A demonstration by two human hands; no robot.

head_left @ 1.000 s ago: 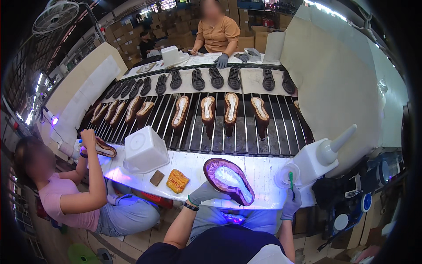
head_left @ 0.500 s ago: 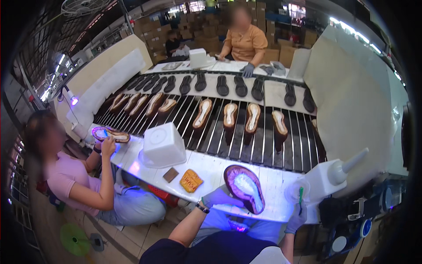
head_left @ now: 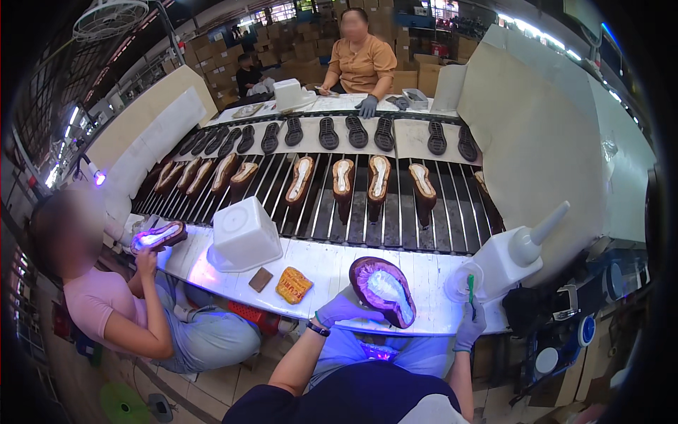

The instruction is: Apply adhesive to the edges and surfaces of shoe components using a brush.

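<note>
My left hand (head_left: 343, 308), in a grey glove, grips a brown shoe upper (head_left: 363, 277) by its near left edge. The upper lies sole side up over the white table edge, its pale underside lit violet. My gloved right hand (head_left: 469, 328) is closed on a green-handled brush (head_left: 471, 284). The brush stands upright with its lower end in a small clear cup (head_left: 456, 282); its tip cannot be made out. Right beside the cup is a white squeeze bottle (head_left: 506, 256) with a long slanted spout.
A conveyor of metal rods (head_left: 318, 220) carries several shoe uppers; black soles (head_left: 327, 133) line its far side. On the near table (head_left: 332, 263) are a white plastic tub (head_left: 244, 233), a brown block (head_left: 260, 280) and a yellow packet (head_left: 293, 285). Co-workers sit left and stand opposite.
My view has shifted, so the scene sits further left. My hands keep their holds on the upper and the brush. The co-worker at left has lowered a hand from the shoe upper there.
</note>
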